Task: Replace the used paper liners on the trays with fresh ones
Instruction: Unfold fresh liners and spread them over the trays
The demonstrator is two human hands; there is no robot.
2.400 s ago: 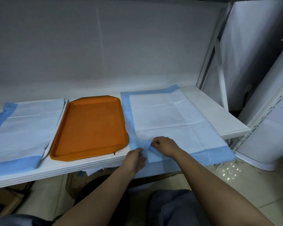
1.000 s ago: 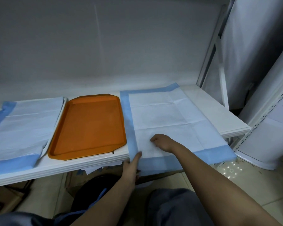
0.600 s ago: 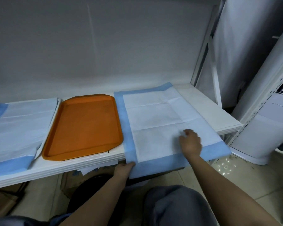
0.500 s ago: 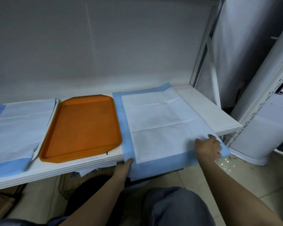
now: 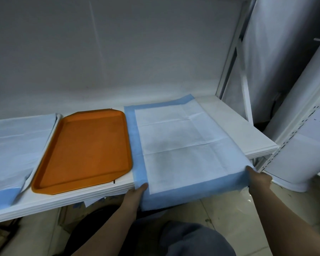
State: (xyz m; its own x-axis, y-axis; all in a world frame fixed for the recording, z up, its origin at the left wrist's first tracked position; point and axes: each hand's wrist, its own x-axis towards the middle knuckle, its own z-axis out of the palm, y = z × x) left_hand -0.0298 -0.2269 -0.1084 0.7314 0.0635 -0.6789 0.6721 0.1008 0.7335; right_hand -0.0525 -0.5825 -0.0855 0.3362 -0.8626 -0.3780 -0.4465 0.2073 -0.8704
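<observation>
Left hand (image 5: pixel 136 191) gripping the near-left corner of the blue-edged paper liner (image 5: pixel 183 150), right hand (image 5: pixel 259 179) gripping its near-right corner, liner spread between them on the tabletop (image 5: pixel 235 126), orange tray (image 5: pixel 85 154) just left of the left hand

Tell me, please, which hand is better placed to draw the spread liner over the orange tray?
Probably the left hand: it grips the liner corner nearest the orange tray; the right hand holds the far corner.
</observation>
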